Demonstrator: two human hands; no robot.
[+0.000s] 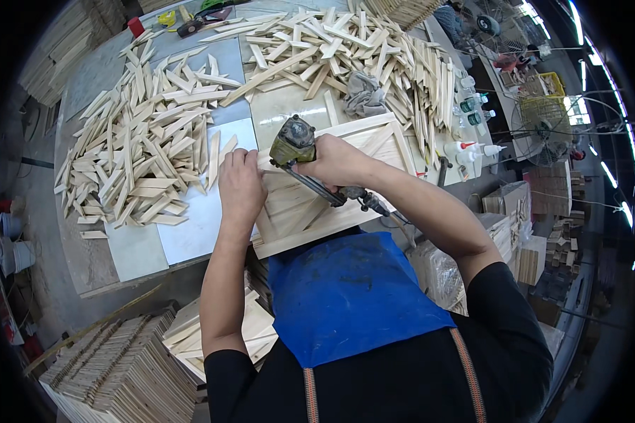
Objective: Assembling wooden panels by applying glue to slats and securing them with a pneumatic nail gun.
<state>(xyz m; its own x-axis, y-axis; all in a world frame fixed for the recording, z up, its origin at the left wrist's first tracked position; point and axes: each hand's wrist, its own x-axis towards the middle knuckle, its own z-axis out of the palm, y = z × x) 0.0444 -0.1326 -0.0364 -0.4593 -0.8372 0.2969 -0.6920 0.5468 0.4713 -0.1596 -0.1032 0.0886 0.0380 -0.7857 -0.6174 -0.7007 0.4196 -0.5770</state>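
Observation:
A pale wooden frame panel [391, 151] with slanted inner slats lies on the work table in front of me, its near edge by my blue apron. My right hand [335, 163] is wrapped round the handle of a greenish pneumatic nail gun [293, 141]. The gun is over the panel's upper left part, with its magazine slanting down to the right and an air hose trailing from it. At the panel's left edge, my left hand [243, 182] has its fingers bent and gripping the frame; the fingertips are partly hidden.
Heaps of cut wooden slats [137, 141] cover the left and far table. A grey rag [364, 95], white glue bottles [466, 149] and a hammer [443, 169] are at the right. Stacked wooden panels [127, 366] stand below left. A red cup [135, 27] is at the far left.

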